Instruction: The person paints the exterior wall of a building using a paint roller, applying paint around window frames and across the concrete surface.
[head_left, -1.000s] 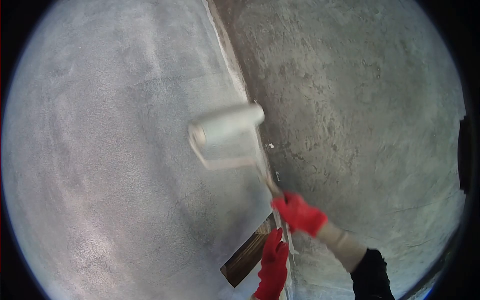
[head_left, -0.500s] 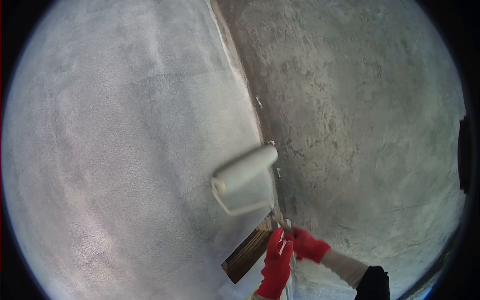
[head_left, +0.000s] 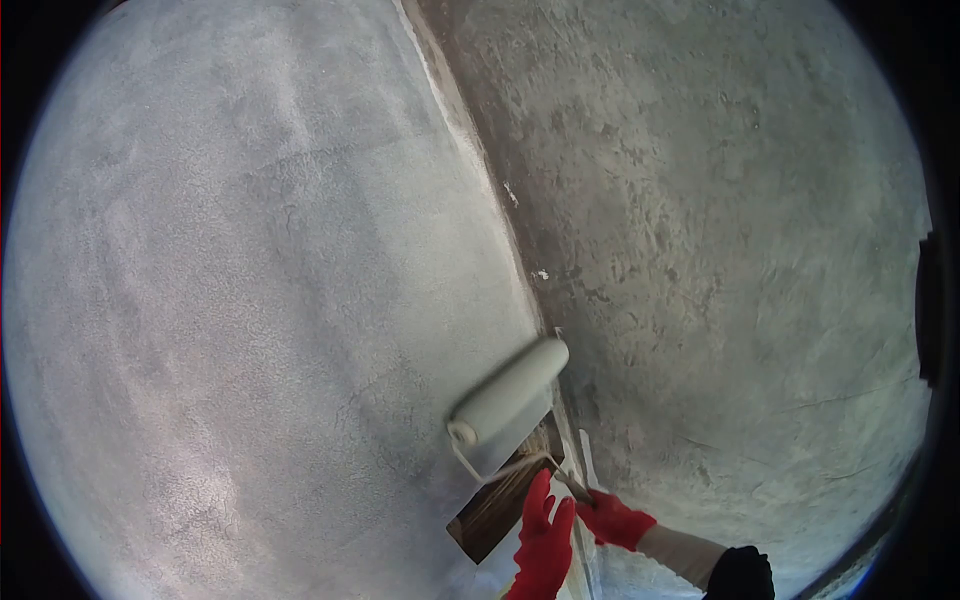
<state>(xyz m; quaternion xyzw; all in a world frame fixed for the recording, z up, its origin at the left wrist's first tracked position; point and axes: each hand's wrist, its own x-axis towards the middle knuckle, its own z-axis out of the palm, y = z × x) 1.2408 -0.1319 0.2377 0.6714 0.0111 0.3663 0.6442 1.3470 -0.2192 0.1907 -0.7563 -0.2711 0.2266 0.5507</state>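
Observation:
A white paint roller (head_left: 510, 392) lies against the pale surface on the left, close to the seam. Its bent wire frame runs down to a handle (head_left: 572, 486). My right hand (head_left: 615, 520), in a red glove, is closed round that handle. Just left of it is my left hand (head_left: 545, 545), also red-gloved, with fingers raised and spread near the handle; no grip on it shows. Behind the wire frame is a dark brown wood-like piece (head_left: 495, 515), partly covered by the frame.
A whitish, smooth-coated surface (head_left: 250, 250) fills the left. A rough grey-brown surface (head_left: 720, 220) fills the right. Between them runs a brown seam (head_left: 480, 135) with white smears. A dark object (head_left: 929, 310) stands at the right edge.
The roller has moved down and slightly right along the seam. Both hands are lower, and the fingers of my left hand are now apart from the handle.

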